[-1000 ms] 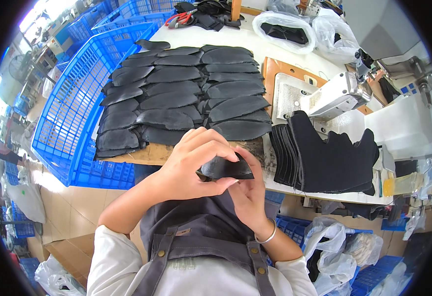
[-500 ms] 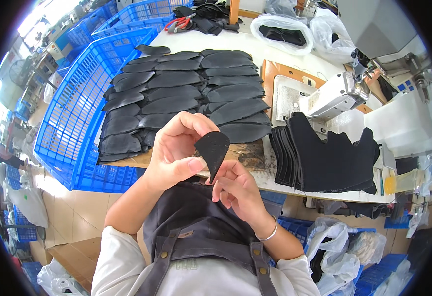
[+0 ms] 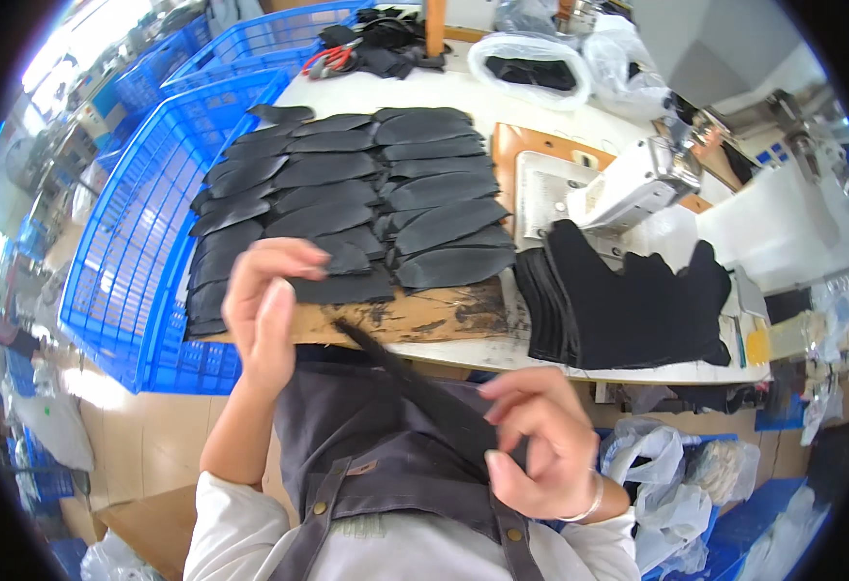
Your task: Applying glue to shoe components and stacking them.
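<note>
Basically, we had a white table [image 3: 434,89] across the far side, a big blue basket [image 3: 105,218] against its left end and a sewing machine [image 3: 637,184] to the right. Stacks of black pieces [image 3: 325,172] filled the middle in overlapping columns; a pile of black cloth [image 3: 637,305] lay right of them, by the machine. A stained wooden board [image 3: 424,312] ran along the front edge.

Key relation: we saw the loose black piece [image 3: 415,382] in front of the board, over the apron [image 3: 327,412], its long axis slanting from lower right to upper left. Right hand [image 3: 545,445] gripped the lower end, thumb and fingers curled round it. Free tip pointed up-left, ending just beside the left hand [image 3: 267,310] but apart from it. Left hand was empty, thumb and fingers spread, and was the nearer one to the stacks; with the blur, we couldn't tell if its fingertips touched them.

Labels: nothing we could read. Small tag [image 3: 361,467] on the apron and faint greenish marks [image 3: 358,526] on the shirt, both too unclear. No brand we could make out.
</note>
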`<action>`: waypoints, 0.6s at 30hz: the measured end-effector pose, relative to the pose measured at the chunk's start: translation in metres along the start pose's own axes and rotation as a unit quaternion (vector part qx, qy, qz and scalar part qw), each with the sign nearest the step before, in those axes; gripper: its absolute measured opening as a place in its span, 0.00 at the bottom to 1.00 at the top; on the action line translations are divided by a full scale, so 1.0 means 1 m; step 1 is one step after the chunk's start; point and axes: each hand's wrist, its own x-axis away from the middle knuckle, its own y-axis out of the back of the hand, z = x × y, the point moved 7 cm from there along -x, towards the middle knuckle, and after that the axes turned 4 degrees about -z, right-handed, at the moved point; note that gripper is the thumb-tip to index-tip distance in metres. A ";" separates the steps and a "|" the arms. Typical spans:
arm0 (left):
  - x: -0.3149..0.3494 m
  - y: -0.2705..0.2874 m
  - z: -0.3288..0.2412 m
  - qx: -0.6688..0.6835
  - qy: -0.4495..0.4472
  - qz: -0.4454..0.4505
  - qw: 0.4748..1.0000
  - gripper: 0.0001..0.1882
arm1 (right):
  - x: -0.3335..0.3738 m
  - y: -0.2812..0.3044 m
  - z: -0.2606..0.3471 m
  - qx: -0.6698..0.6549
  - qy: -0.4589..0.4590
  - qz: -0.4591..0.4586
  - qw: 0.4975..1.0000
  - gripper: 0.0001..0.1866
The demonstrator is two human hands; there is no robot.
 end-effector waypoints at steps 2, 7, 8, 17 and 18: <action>0.005 0.015 0.010 -0.034 0.036 -0.069 0.996 0.08 | 0.001 0.025 0.022 0.027 -0.008 0.047 0.999 0.09; -0.009 -0.076 -0.034 -0.106 -0.046 0.230 0.966 0.16 | -0.009 0.087 0.048 0.052 -0.113 0.167 0.978 0.06; -0.012 -0.110 -0.048 -0.131 -0.096 0.285 0.945 0.21 | -0.008 0.102 0.054 0.067 -0.117 0.148 0.980 0.06; 0.004 -0.266 -0.036 -0.408 -0.203 0.499 0.738 0.55 | 0.016 0.192 0.073 0.058 -0.138 0.030 0.988 0.04; -0.002 -0.264 -0.033 -0.407 -0.205 0.499 0.737 0.55 | 0.016 0.197 0.072 0.084 -0.169 0.021 0.982 0.04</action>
